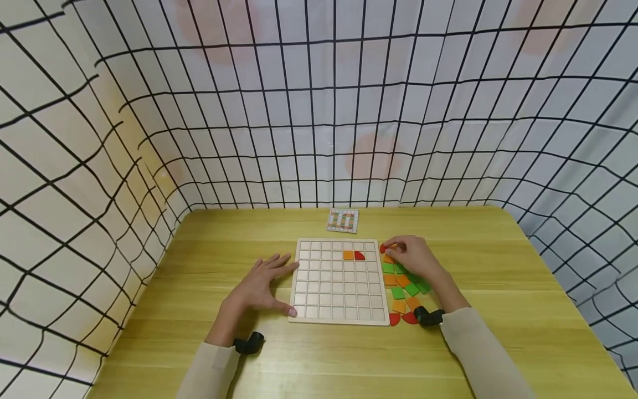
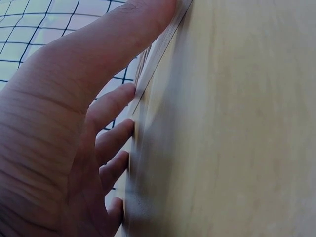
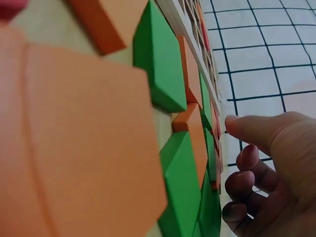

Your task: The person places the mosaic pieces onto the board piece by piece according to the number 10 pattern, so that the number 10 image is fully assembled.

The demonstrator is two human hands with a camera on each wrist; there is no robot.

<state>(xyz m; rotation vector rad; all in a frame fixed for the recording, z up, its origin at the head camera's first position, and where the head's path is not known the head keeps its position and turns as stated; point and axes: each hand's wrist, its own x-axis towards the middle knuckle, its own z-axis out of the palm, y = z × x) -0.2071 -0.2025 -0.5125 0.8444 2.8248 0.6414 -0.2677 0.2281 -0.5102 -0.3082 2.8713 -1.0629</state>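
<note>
A square wooden grid board (image 1: pixel 339 282) lies on the table, with an orange square (image 1: pixel 348 255) and a red quarter-round tile (image 1: pixel 359 255) in its upper right part. My left hand (image 1: pixel 259 285) is spread at the board's left side, the thumb on its lower left corner and the index fingertip at its left edge. Over the far end of the loose tiles, my right hand (image 1: pixel 413 255) has its thumb and index fingertips beside a red tile (image 1: pixel 382 249). Whether they pinch it cannot be made out. In the right wrist view the other fingers are curled.
Loose green tiles (image 1: pixel 397 293), orange tiles (image 1: pixel 399 306) and red tiles (image 1: pixel 394 318) lie along the board's right side. A small patterned card (image 1: pixel 343 220) lies behind the board. Black-gridded white curtains (image 1: pixel 319 138) stand around the wooden table (image 1: pixel 329 360).
</note>
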